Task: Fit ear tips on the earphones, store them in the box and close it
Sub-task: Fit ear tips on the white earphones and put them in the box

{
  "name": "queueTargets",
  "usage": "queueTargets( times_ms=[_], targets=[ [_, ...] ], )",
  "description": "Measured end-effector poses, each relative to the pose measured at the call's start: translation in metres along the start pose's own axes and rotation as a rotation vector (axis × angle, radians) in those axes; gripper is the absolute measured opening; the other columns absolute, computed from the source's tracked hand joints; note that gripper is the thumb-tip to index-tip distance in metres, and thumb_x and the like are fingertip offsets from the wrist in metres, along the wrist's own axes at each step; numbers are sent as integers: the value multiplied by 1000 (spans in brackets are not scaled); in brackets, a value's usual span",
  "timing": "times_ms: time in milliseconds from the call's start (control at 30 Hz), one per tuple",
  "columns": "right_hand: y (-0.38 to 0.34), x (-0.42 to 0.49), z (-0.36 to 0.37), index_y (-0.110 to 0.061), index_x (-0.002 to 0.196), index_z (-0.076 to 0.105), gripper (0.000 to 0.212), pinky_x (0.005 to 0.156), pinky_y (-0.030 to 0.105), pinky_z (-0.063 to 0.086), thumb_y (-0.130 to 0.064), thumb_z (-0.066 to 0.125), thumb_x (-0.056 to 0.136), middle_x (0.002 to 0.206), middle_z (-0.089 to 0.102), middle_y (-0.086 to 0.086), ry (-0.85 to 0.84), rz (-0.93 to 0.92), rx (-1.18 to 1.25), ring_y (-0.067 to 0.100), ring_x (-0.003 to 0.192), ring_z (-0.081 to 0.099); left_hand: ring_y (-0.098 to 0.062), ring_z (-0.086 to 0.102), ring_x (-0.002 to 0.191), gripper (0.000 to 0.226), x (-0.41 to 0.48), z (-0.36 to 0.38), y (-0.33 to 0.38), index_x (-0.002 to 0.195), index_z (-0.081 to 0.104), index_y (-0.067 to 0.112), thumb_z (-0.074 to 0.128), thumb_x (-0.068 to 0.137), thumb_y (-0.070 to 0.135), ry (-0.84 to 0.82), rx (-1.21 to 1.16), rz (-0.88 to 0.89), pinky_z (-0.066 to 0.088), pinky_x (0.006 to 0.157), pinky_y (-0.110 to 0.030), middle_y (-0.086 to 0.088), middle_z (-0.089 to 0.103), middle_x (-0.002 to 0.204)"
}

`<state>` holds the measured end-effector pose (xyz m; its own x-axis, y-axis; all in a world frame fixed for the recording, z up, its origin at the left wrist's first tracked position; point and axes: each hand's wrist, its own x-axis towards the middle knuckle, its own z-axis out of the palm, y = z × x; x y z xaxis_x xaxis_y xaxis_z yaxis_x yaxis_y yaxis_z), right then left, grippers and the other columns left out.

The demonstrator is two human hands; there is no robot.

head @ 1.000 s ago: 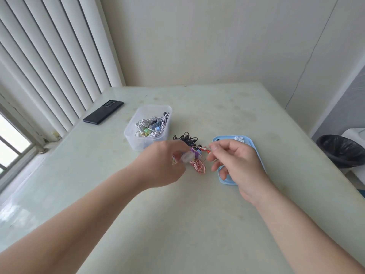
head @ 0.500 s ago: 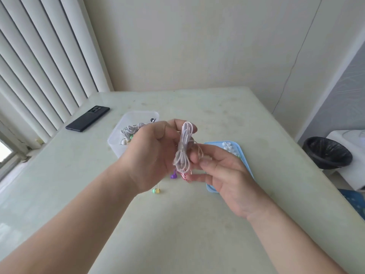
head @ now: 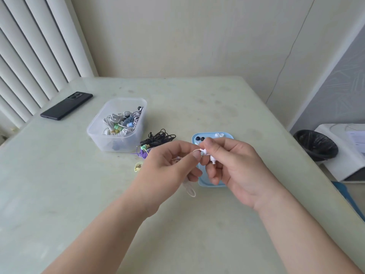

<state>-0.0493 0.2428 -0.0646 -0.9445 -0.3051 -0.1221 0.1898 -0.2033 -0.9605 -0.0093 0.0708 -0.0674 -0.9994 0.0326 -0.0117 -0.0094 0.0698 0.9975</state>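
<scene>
Both hands meet above the pale green surface (head: 59, 184). The right hand (head: 235, 169) has its fingers (head: 209, 144) clamped on a small white earphone (head: 208, 155), and the left hand (head: 167, 171) pinches its thin white cable (head: 189, 189) (a loop hangs below the palm). Behind sits the clear plastic box (head: 117, 125) full of coiled earphones, lid off; the light blue lid (head: 205, 183) holds loose ear tips (head: 219, 134).

pale green table (head: 197, 107) fills the middle; cream walls (head: 177, 36) at twelve, white vertical blinds (head: 39, 46) at ten, black bin (head: 316, 145) at three.
</scene>
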Motion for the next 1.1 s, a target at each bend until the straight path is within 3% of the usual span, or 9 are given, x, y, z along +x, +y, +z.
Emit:
queueTargets(
  times_ms=[133, 233, 467, 567, 667, 800, 1000, 1100],
  targets=[
    [3, 0, 0, -5, 98, 77, 20, 43, 27, 39, -22, 72, 89, 77, 69, 10, -5, -14, -98, 19, 49, 49, -22, 72, 68, 6, -1, 1, -7, 100, 77, 22, 73, 96, 23, 97, 16, 62, 64, 66, -47, -3, 78, 88],
    [4, 0, 0, -6, 99, 73, 18, 41, 27, 39, -19, 75, 87, 78, 69, 17, 30, 18, -91, 20, 48, 50, -20, 71, 65, 17, -1, -2, -12, 105, 78, 24, 77, 92, 14, 88, 20, 114, 64, 64, -46, -2, 77, 86],
    [7, -2, 1, -3, 95, 77, 23, 46, 27, 46, -23, 72, 85, 82, 70, 15, -41, 71, -105, 19, 54, 55, -12, 69, 62, 5, -2, -7, -18, 91, 81, 13, 77, 91, 9, 59, 52, 78, 56, 57, -22, 4, 76, 71],
    [6, -4, -2, -3, 112, 75, 22, 58, 29, 53, -2, 62, 93, 87, 71, 13, -144, 111, -38, 20, 66, 62, -13, 71, 61, 4, -3, -10, -18, 92, 74, 6, 75, 94, 9, 73, 30, 63, 53, 53, -18, 2, 77, 71],
    [5, -5, -2, -3, 116, 71, 30, 65, 29, 58, 11, 56, 94, 92, 74, 16, -162, 112, -24, 22, 71, 67, -17, 71, 66, 3, -2, -11, -19, 96, 72, 7, 72, 96, 9, 112, 4, 104, 59, 61, -26, -2, 78, 77],
    [3, -3, -3, 2, 109, 71, 18, 68, 29, 62, 3, 61, 94, 98, 76, 24, -89, 149, 10, 26, 79, 75, -20, 71, 69, 20, 1, -11, -20, 110, 77, 21, 66, 100, 8, 166, -92, 111, 61, 67, -35, -1, 74, 79],
    [7, -3, -2, -9, 112, 76, 22, 69, 32, 60, -3, 61, 97, 84, 68, 13, -69, 68, -83, 25, 70, 67, -27, 72, 71, 11, 1, -12, -19, 105, 74, 12, 75, 94, 11, 168, -252, 36, 59, 77, -48, -9, 74, 85],
    [5, -2, -2, -2, 114, 71, 27, 65, 30, 59, -1, 70, 87, 84, 73, 14, -26, 66, -34, 24, 69, 69, -29, 72, 71, 8, 2, -12, -19, 104, 72, 7, 71, 96, 10, 181, -290, 31, 61, 72, -40, -13, 76, 87]
  ],
)
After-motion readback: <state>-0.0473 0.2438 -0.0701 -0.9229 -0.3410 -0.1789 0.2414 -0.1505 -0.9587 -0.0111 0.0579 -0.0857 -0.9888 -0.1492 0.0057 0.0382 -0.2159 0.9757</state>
